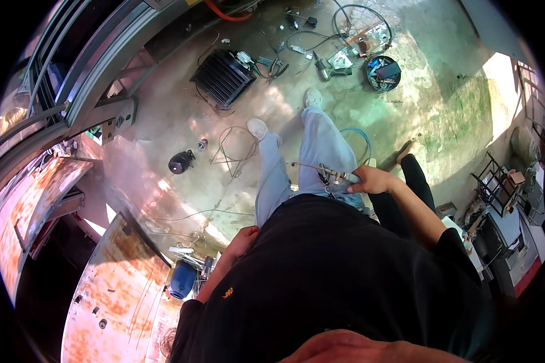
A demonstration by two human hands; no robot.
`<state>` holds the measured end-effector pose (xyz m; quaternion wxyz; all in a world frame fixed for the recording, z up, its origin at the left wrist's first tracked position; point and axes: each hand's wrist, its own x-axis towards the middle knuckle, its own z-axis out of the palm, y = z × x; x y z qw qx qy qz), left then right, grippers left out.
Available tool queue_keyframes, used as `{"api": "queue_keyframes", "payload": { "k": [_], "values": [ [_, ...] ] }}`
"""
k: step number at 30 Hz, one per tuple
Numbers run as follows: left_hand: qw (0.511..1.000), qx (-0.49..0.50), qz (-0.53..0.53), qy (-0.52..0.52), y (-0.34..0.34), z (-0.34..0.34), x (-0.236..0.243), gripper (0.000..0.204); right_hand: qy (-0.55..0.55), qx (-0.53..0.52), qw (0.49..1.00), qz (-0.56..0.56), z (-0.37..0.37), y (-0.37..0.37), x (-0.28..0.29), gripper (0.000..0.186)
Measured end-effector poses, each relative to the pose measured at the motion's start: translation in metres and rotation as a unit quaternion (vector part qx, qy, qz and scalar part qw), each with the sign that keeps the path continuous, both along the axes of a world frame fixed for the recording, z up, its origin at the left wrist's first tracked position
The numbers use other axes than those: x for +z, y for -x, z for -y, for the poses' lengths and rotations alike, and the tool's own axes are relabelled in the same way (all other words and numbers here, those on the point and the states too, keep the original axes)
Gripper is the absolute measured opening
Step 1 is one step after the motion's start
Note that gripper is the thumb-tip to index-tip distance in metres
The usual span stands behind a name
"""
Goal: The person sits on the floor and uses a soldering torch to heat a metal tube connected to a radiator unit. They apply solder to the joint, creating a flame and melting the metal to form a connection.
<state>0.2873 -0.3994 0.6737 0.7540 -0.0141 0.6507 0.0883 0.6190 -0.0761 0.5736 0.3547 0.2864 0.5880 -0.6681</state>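
Observation:
In my right hand (372, 180) is a gas torch (348, 176) with a pale blue handle, brass valves and a long thin metal neck. My fingers wrap round its handle, and the neck points left across my thighs. A small bunch of dark metal bits hangs near the valves; I cannot tell how it is fastened. My left hand (242, 241) rests low at my left hip, against the black shirt. Its fingers are curled in, and whatever they hold, if anything, is hidden.
Ahead lie a black finned box (224, 78), a green drill-like tool (326, 68) and a round tub of parts (383, 74). A blue hose (364, 134) curls behind the torch. Another person's dark-clad leg (416, 178) is close on my right. A rusty metal table (112, 290) stands left.

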Motion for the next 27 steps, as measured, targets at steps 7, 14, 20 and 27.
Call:
{"api": "queue_keyframes", "payload": {
  "k": [7, 14, 20, 27],
  "values": [
    [0.993, -0.053, 0.086, -0.059, -0.020, 0.059, -0.103, 0.029, -0.141, -0.045, 0.987, -0.055, -0.087, 0.056, -0.141, 0.050],
    [0.981, 0.040, -0.018, -0.189, 0.060, -0.120, -0.329, 0.010, -0.017, -0.073, 0.992, -0.103, -0.163, 0.150, -0.341, 0.051],
    [0.914, 0.001, -0.125, -0.386, 0.103, -0.247, -0.467, 0.019, 0.072, -0.085, 0.969, -0.222, -0.183, 0.200, -0.492, 0.055],
    [0.880, 0.222, -0.130, -0.400, 0.136, -0.255, -0.559, 0.014, -0.079, -0.090, 0.926, -0.359, -0.190, 0.227, -0.575, 0.059]
  ]
}}
